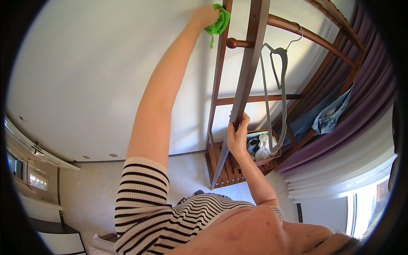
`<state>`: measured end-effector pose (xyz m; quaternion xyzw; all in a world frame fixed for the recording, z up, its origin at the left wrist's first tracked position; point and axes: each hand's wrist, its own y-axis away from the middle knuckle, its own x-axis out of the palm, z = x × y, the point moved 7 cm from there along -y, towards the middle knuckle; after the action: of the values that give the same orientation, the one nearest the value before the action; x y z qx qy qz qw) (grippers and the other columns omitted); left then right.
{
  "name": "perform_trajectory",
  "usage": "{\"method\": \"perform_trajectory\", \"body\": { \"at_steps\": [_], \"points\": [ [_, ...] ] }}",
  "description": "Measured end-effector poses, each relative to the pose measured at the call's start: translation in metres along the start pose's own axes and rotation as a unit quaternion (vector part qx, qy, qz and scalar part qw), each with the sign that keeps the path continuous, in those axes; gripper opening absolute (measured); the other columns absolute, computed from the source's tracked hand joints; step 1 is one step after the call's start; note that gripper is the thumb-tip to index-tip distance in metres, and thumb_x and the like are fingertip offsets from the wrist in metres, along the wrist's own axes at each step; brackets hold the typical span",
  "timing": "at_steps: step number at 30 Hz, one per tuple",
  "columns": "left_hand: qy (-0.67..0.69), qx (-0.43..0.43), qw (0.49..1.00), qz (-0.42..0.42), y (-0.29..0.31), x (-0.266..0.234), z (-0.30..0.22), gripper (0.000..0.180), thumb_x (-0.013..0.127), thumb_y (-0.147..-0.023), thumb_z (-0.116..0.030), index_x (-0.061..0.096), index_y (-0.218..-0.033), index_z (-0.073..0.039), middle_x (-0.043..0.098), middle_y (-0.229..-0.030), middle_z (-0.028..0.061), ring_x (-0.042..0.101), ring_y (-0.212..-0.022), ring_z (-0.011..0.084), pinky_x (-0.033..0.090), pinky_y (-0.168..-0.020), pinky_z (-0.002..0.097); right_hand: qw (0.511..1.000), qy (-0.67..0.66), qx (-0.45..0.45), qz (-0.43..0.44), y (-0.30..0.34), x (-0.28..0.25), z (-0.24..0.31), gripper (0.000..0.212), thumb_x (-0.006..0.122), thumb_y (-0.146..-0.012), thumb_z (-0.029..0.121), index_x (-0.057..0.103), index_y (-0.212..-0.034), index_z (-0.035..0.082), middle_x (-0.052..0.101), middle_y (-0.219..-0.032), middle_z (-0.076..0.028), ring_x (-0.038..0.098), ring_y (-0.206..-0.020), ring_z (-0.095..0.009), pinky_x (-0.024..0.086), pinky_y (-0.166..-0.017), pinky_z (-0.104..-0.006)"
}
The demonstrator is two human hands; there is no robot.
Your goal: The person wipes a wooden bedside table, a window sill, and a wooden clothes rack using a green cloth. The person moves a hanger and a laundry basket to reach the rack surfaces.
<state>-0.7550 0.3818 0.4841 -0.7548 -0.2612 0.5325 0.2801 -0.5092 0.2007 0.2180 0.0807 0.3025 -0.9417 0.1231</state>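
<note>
From my end of the feed I see the left hand (205, 16) raised high at the far end of a nearly straight arm, its grip closed on a bunched green cloth (218, 24). The cloth fills the fingers, with one corner hanging loose below, and sits at the upper part of the rack's rear post (220, 61). I can't make out whether it presses on the wood, on the white wall (97, 72) behind, or on both. Bunching the cloth that way, I judge, leaves a soft pad between fingers and wood.

The right hand (238, 138) is much lower, its grip wrapped around the front post (246, 76), thumb on one side and fingers on the other. I read that hold as a brace: the rack is tall and slim, and a hand low on the post would steady it while the other arm is stretched out.

A grey hanger (284, 97) hangs by its hook from the rail (316, 41), just beyond the front post, so it dangles free and could swing if the rack were jolted. Below it, a basket (265, 162) of clothes rests on the slatted shelf (222, 163), where its weight probably helps keep the rack stable. Jeans (329, 117) drape at the far side, near the purple curtain (316, 155).
</note>
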Motion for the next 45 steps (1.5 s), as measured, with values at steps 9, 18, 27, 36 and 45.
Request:
{"method": "perform_trajectory", "body": {
  "at_steps": [9,18,27,36,45],
  "points": [
    [0.161,0.056,0.971,-0.165,0.058,-0.007,0.003,0.032,0.054,-0.094,-0.027,0.056,-0.104,0.003,0.063,-0.103,0.0185,0.058,-0.098,0.0361,0.046,-0.082,0.0416,1.0,0.013,-0.001,0.014,-0.001,0.0,-0.006,0.044,0.046,-0.091,-0.007,0.03,-0.131,0.0,0.049,-0.114,-0.012,0.05,-0.1,-0.018,0.041,-0.091,-0.0297],
    [0.534,-0.11,0.804,-0.237,0.047,-0.07,-0.007,0.043,0.048,-0.098,-0.034,0.056,-0.115,0.005,0.062,-0.103,0.0171,0.058,-0.095,0.0275,0.045,-0.084,0.0385,0.999,0.026,-0.028,0.01,-0.001,0.0,-0.008,0.044,0.046,-0.091,-0.006,0.028,-0.131,-0.001,0.05,-0.113,-0.014,0.052,-0.098,-0.018,0.042,-0.089,-0.0297],
    [0.323,0.041,0.935,-0.143,0.035,-0.118,-0.178,0.037,0.045,-0.1,-0.023,0.044,-0.123,0.005,0.059,-0.112,0.0258,0.06,-0.105,0.035,0.047,-0.09,0.0473,0.997,0.06,-0.048,-0.005,0.002,0.005,-0.019,0.044,0.044,-0.091,-0.007,0.029,-0.132,-0.001,0.05,-0.11,-0.015,0.052,-0.098,-0.019,0.043,-0.086,-0.0306],
    [0.12,0.106,0.971,-0.176,0.114,-0.096,-0.177,0.048,0.054,-0.093,-0.017,0.033,-0.129,0.007,0.054,-0.118,0.0275,0.054,-0.104,0.0448,0.046,-0.087,0.0485,0.999,0.035,-0.033,0.001,-0.003,0.008,-0.021,0.042,0.045,-0.09,-0.006,0.03,-0.129,-0.002,0.051,-0.109,-0.014,0.053,-0.093,-0.019,0.045,-0.081,-0.0314],
    [0.108,0.091,0.977,-0.162,0.102,-0.104,-0.175,0.036,0.058,-0.091,-0.02,0.049,-0.115,0.007,0.064,-0.093,0.0224,0.061,-0.086,0.0412,0.049,-0.077,0.0476,0.998,0.044,-0.049,0.01,0.001,0.001,-0.013,0.042,0.047,-0.091,-0.003,0.028,-0.129,-0.002,0.051,-0.108,-0.015,0.053,-0.094,-0.021,0.043,-0.087,-0.0332]
  ]
}}
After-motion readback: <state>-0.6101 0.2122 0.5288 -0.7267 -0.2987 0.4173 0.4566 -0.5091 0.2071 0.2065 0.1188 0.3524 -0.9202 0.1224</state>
